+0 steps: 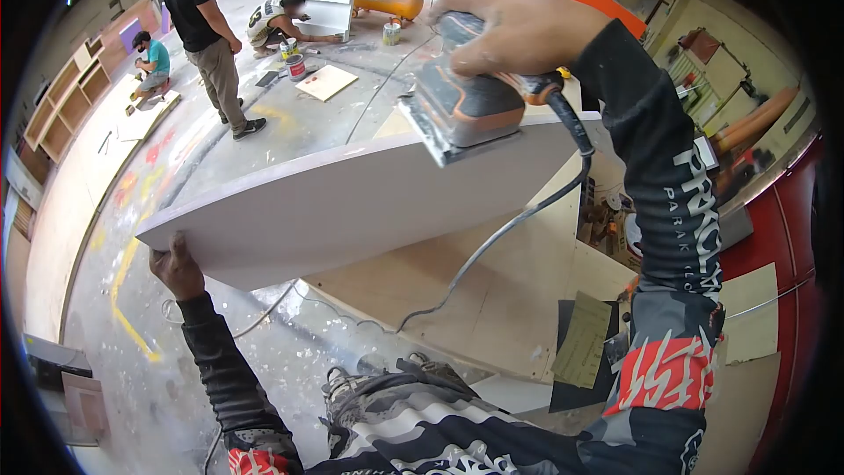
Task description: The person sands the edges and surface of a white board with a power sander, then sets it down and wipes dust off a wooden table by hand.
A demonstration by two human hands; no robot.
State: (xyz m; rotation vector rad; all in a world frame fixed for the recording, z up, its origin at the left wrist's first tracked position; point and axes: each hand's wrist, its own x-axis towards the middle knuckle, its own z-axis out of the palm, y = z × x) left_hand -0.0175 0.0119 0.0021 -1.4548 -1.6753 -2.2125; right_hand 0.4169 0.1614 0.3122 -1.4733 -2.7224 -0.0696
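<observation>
Head view: grey panel (pixel 360 202), long axis rising toward the right.

Long black and grey sleeves (pixel 646 167) bear white lettering (pixel 702 211) and red patches (pixel 646 374).

Panel (pixel 369 202): smooth, matt, pale face. Sander (pixel 479 105): moulded plastic casing, dulled by dust — metal-looking edge at the base. Cord (pixel 475 259): matt, rubber-like covering. Board (pixel 440 286): bare wood, flat and matt. Floor (pixel 290 347): concrete by appearance, spattered with paint. Right sleeve (pixel 664 237): dark cloth, printed lettering. Compressor tank (pixel 387 4): glossy orange paint — apparently over metal.
</observation>
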